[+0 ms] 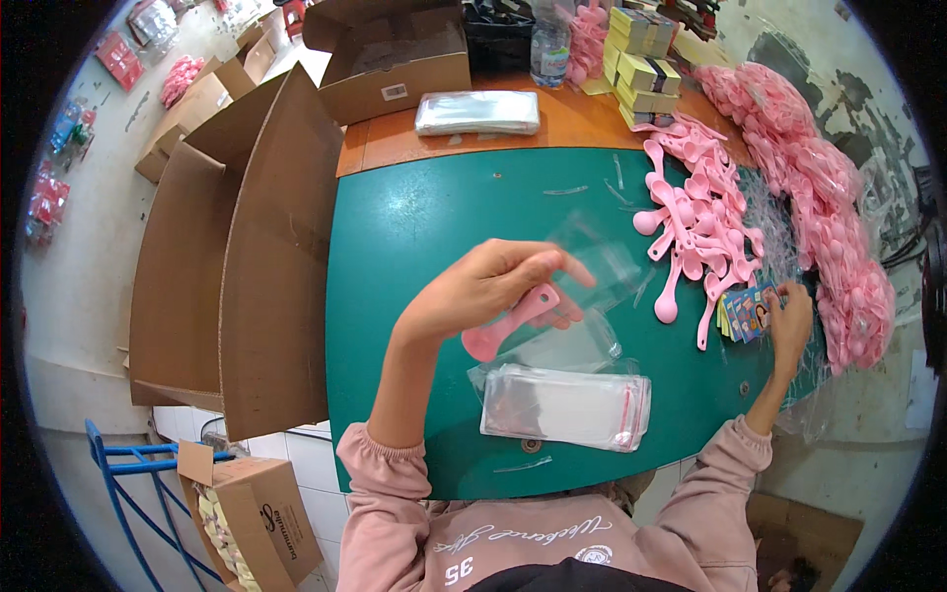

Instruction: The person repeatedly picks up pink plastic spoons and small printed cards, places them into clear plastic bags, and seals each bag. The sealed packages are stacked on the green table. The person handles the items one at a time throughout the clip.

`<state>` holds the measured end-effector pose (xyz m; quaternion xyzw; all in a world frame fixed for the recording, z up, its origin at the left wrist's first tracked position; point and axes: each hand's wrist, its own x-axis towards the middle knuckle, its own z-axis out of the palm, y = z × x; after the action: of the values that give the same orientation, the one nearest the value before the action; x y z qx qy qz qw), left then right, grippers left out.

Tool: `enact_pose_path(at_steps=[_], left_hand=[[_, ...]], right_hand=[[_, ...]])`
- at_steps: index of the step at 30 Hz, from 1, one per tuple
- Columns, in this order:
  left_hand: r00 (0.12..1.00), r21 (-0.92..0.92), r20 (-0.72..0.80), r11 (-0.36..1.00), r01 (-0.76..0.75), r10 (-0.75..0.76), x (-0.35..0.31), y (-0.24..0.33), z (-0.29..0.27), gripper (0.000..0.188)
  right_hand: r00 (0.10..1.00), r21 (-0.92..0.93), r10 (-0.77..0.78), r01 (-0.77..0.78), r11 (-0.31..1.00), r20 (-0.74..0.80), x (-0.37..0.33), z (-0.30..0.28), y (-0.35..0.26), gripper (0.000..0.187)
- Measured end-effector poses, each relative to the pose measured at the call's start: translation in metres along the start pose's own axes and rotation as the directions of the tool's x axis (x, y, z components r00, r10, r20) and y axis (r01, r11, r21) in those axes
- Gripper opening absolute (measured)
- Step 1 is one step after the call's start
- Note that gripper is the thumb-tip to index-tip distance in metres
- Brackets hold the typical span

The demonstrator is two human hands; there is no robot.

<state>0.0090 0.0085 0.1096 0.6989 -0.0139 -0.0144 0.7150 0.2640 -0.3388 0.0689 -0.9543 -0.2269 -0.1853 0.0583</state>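
at mid-frame the left grip [493, 279] grasps a pink spoon [485, 341] near a blurred clear bag [614, 264]; at centre right of the frame, the right grip [791, 320] touches colourful cards [746, 314] on the green surface [414, 257], whether clenched i cannot tell.

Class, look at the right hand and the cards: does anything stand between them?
Nothing visible does. The right hand touches the cards at their right side; the spoons lie beyond and left, not between.

The dusty-pink sweatshirt [473, 555] has gathered cuffs [385, 449] at seven and four o'clock, white lettering [531, 534] and a round emblem [594, 555] near six.
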Motion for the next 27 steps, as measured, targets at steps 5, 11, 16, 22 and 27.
enact_pose_path(at_steps=[5, 11, 16, 22, 27], left_hand=[[0.976, 0.177, 0.020, 0.962, 0.209, -0.216, 0.018, -0.065, -0.020, 0.036], [0.986, 0.208, -0.103, 0.967, 0.149, -0.130, 0.032, -0.082, -0.018, 0.035], [0.957, 0.149, -0.195, 0.958, 0.245, -0.215, 0.031, -0.086, -0.022, 0.036], [0.966, 0.263, -0.106, 0.930, 0.255, -0.235, 0.028, -0.077, -0.020, 0.037], [0.959, 0.440, 0.055, 0.869, 0.228, -0.279, 0.031, -0.075, -0.014, 0.036]], right_hand=[[0.980, 0.794, -0.193, 0.151, 0.589, -0.044, 0.013, -0.023, -0.095, 0.011], [0.949, 0.991, -0.297, -0.078, 0.107, 0.107, 0.002, 0.010, -0.189, 0.012], [0.940, 0.994, -0.323, -0.094, 0.062, 0.110, -0.009, 0.021, -0.201, 0.012], [0.879, 0.972, -0.417, -0.187, 0.141, 0.230, -0.021, 0.025, -0.201, 0.013], [0.726, 0.953, -0.632, -0.294, 0.073, 0.272, -0.030, 0.050, -0.204, 0.016]])
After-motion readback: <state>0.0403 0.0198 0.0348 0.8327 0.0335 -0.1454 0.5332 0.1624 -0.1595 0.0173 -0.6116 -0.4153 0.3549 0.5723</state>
